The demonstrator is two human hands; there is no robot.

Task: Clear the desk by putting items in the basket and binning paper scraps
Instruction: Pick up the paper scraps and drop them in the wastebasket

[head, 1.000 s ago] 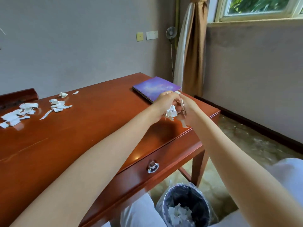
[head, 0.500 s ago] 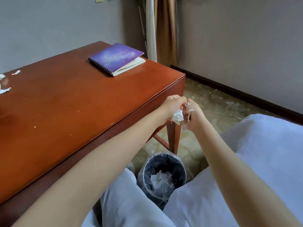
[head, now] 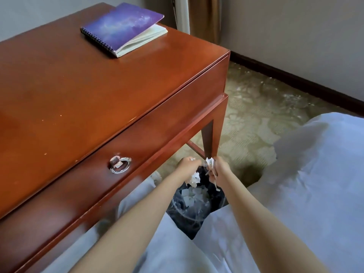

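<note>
Both my hands hang over the black bin (head: 178, 208), which has a clear liner and stands on the floor between my knees. My right hand (head: 221, 170) grips a bunch of white paper scraps (head: 210, 162). My left hand (head: 186, 166) is curled round more scraps, and some loose pieces (head: 194, 179) hang or fall just below it. Several scraps (head: 194, 195) lie inside the bin. A purple spiral notebook (head: 122, 24) lies at the far right corner of the wooden desk (head: 78, 95). No basket is in view.
The desk's drawer front with a metal ring handle (head: 120, 164) is just left of my hands, and the desk leg (head: 208, 138) stands right behind them. White bedding (head: 315, 174) fills the right side. Patterned carpet (head: 256, 107) lies beyond.
My hands have carried the scraps from the desk's right edge down past the drawer front to just above the bin. My view has tilted downward.
</note>
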